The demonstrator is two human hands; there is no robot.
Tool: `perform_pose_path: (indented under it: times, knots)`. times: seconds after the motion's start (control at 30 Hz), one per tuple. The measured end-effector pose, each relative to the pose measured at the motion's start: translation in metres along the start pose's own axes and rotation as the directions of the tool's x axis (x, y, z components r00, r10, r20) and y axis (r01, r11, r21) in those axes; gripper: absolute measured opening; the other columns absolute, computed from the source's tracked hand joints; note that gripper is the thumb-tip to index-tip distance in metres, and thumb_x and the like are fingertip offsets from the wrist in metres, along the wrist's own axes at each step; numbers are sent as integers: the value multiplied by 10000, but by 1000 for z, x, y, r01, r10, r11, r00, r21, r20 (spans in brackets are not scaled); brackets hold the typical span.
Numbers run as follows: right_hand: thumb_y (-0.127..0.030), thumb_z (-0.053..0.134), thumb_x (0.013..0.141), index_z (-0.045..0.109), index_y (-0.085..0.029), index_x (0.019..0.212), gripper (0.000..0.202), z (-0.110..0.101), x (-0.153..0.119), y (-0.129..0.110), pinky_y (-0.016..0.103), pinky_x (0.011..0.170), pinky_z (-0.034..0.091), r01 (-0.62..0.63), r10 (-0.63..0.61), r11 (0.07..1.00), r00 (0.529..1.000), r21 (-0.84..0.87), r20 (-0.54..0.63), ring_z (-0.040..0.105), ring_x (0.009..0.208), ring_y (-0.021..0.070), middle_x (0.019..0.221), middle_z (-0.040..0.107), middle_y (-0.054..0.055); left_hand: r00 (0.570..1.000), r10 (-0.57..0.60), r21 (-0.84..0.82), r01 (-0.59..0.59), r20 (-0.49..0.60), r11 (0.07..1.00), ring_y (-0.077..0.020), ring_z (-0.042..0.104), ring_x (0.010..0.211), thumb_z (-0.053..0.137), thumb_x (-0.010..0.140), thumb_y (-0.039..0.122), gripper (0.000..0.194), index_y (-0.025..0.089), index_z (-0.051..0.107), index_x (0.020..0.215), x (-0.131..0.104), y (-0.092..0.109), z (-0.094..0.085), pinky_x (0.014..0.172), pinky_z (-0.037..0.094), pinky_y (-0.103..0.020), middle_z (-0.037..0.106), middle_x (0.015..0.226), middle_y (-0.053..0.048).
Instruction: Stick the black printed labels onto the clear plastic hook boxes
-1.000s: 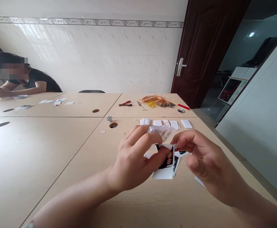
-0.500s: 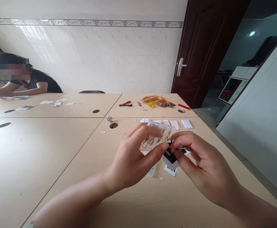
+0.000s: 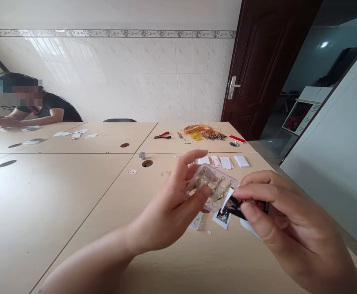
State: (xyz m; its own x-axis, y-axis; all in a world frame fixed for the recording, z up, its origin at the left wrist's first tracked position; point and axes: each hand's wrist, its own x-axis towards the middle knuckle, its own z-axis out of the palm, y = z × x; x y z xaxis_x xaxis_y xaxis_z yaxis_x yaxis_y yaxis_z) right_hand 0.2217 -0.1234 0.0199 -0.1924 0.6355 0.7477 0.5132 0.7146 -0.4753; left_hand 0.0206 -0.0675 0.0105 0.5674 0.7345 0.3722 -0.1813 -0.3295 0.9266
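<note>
My left hand [image 3: 178,196] grips a clear plastic box [image 3: 215,185], its thumb lying across the front face. Fishing hooks with pale cords show inside the box in separate compartments. Close beside the box, my right hand [image 3: 276,208] pinches a black printed label [image 3: 238,206] with a white edge turned up at its left end. White paper hangs below the label, partly covered by my fingers. Under the hands, a black-and-white printed card [image 3: 222,218] lies on the table, with another clear box [image 3: 196,221] to its left, partly hidden by my left hand.
Farther back lie red-and-black pliers [image 3: 162,135], a bundle of orange cords [image 3: 199,130], a roll of tape [image 3: 234,144] and white paper slips [image 3: 226,162]. A round hole [image 3: 147,163] is cut in the table [image 3: 89,228]. Another person [image 3: 50,106] sits at the far left.
My right hand has drawn the label away to the right from my left thumb. The box in my left hand has come forward and tilted, so its hooks show more fully.
</note>
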Motion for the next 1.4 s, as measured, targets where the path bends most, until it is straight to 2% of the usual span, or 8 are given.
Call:
perform_pose_path:
  times: [0.1, 0.2, 0.53, 0.77, 0.87, 0.97, 1.2, 1.4]
  knots:
    - [-175, 628, 945, 656, -222, 978, 64, 4, -1, 0, 130, 560, 512, 26, -26, 999, 1000, -42, 2, 671, 764, 81, 901, 630, 4, 999, -36, -17, 36, 2, 999, -88, 558, 802, 548, 1025, 189, 305, 324, 465, 1286, 0, -1, 2, 689, 530, -148, 595, 956, 20]
    - [-104, 616, 930, 679, -195, 996, 128, 5, -2, -1, 122, 597, 521, 79, -80, 990, 997, -114, -5, 670, 760, 66, 906, 622, 10, 998, -58, -4, 58, 25, 998, -88, 560, 779, 566, 1025, 246, 296, 309, 478, 1300, 0, -2, 2, 679, 528, -157, 611, 956, 11]
    - [-52, 607, 921, 696, -150, 1022, 166, 10, -4, -2, 102, 579, 512, 113, -124, 976, 991, -186, -49, 630, 709, 29, 937, 604, 2, 978, -110, -146, 137, 179, 980, -114, 563, 941, 429, 1076, 336, 302, 422, 399, 1364, 0, 0, 8, 735, 630, -200, 535, 1101, 11]
    - [-47, 614, 913, 694, -127, 1062, 187, 12, -4, -2, 47, 614, 521, 103, -122, 977, 988, -186, -94, 620, 727, 19, 959, 615, 7, 973, -127, -300, 182, 195, 937, -109, 586, 990, 509, 1028, 172, 355, 403, 483, 1296, -5, -4, 9, 890, 601, -270, 525, 1119, 27]
    - [-48, 615, 909, 697, -134, 1062, 194, 14, -5, -3, 61, 639, 548, 109, -135, 970, 985, -216, -107, 640, 730, 37, 952, 627, 16, 966, -98, -263, 162, 239, 951, -127, 597, 997, 570, 1022, 278, 353, 404, 440, 1326, -8, -5, 8, 942, 573, -344, 548, 1149, 23]
    - [-51, 615, 902, 700, -146, 1063, 205, 14, -5, -4, 84, 573, 552, 124, -152, 962, 983, -242, -103, 660, 732, 58, 950, 641, 29, 966, -74, -208, 128, 250, 970, -128, 595, 960, 509, 1052, 388, 305, 407, 401, 1336, -10, -5, 8, 938, 560, -382, 558, 1109, 21]
    - [-87, 642, 878, 713, -181, 1049, 208, 15, -4, -8, 126, 416, 535, 68, -93, 971, 990, -230, -102, 679, 663, 88, 923, 673, 45, 973, -67, -167, 106, 220, 980, -140, 587, 973, 433, 1077, 388, 250, 397, 385, 1322, -11, -4, 12, 921, 561, -388, 540, 1136, 4]
    - [-127, 650, 890, 720, -184, 1052, 186, 13, -6, -10, 121, 449, 574, 58, -80, 969, 993, -239, -85, 710, 687, 99, 927, 693, 47, 969, -32, -96, 57, 245, 994, -138, 593, 968, 404, 1085, 384, 263, 385, 350, 1342, -11, -4, 10, 888, 540, -321, 541, 1107, -1]
